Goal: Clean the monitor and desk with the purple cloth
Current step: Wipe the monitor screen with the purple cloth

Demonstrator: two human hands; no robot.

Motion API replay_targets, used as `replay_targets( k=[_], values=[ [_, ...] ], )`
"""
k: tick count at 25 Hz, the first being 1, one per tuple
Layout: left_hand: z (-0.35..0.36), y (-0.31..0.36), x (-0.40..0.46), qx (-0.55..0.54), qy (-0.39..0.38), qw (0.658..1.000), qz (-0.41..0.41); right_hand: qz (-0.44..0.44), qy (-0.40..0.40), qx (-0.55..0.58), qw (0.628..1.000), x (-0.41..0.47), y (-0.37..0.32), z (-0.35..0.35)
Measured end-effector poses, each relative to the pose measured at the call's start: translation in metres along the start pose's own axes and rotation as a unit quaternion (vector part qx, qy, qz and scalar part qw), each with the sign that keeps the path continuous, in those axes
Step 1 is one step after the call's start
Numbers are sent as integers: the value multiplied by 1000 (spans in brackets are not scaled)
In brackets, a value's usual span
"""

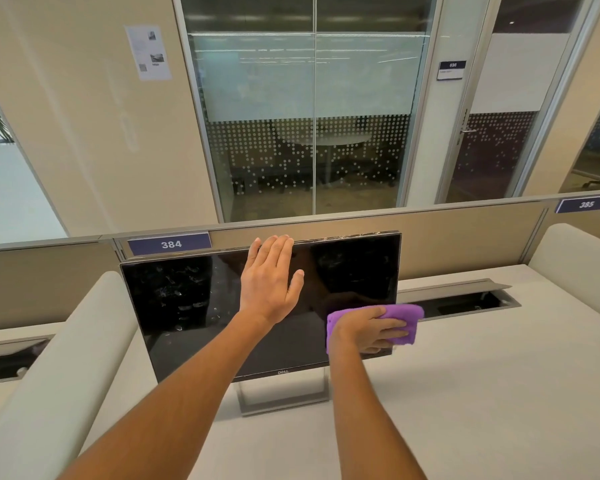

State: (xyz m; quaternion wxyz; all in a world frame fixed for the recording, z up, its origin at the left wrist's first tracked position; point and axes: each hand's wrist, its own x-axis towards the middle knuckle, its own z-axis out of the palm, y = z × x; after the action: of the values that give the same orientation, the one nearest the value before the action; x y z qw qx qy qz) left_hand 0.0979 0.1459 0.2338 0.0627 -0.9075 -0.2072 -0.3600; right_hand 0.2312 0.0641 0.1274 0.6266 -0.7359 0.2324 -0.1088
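A black monitor [187,306] stands on a silver stand [281,396] at the back of a pale desk [482,393]. Smudges mark the left half of its dark screen. My left hand [271,282] lies flat with straight fingers near the screen's top edge, fingertips reaching the upper rim. My right hand [368,332] grips a folded purple cloth [407,315] and presses it against the screen's lower right corner.
An open cable tray [465,303] runs along the desk's back to the right of the monitor. A beige partition [465,237] with number signs 384 and 385 stands behind. Padded dividers flank the desk at left [59,358] and right [575,258].
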Motion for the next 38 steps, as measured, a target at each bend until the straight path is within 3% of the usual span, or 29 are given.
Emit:
replay_targets(
  k=[2,6,9,12,17,22,25,26,28,33,35,37,38],
  values=[
    [0,1,0,0,-1,1000,-3,-23,-34,-7,999,-3,-10,-3],
    [-1,1,0,-3,-1,1000,-3,-183,-50,-4,982,-10,-37,-6],
    [2,0,0,-8,4,1000,-2,-315,-76,-36,946,-29,-46,-6],
    [3,-2,2,-14,3,1000,4,-474,-108,-79,871,-53,-37,-8],
    [5,-3,2,-23,5,1000,2,-636,-198,-139,733,-58,28,-16],
    [5,-4,0,-17,2,1000,3,-737,-292,-241,560,-30,101,-36],
    [6,-4,0,-15,6,1000,3,-775,-301,-271,485,-12,101,-42],
    [7,-5,0,-14,6,1000,4,-779,-295,-274,481,-10,94,-42],
    [7,-4,0,-16,4,1000,8,-762,-262,-272,526,-8,73,-42],
    [7,-5,1,-11,-4,1000,5,-630,-153,-209,732,-11,0,-31],
    [6,-4,1,-13,1,1000,-1,-568,-143,-181,790,-17,-19,-26],
    [5,-3,1,-19,5,1000,1,-561,-147,-173,796,-28,-14,-26],
    [6,-3,1,-22,8,1000,3,-594,-157,-180,769,-33,-3,-28]
  ],
)
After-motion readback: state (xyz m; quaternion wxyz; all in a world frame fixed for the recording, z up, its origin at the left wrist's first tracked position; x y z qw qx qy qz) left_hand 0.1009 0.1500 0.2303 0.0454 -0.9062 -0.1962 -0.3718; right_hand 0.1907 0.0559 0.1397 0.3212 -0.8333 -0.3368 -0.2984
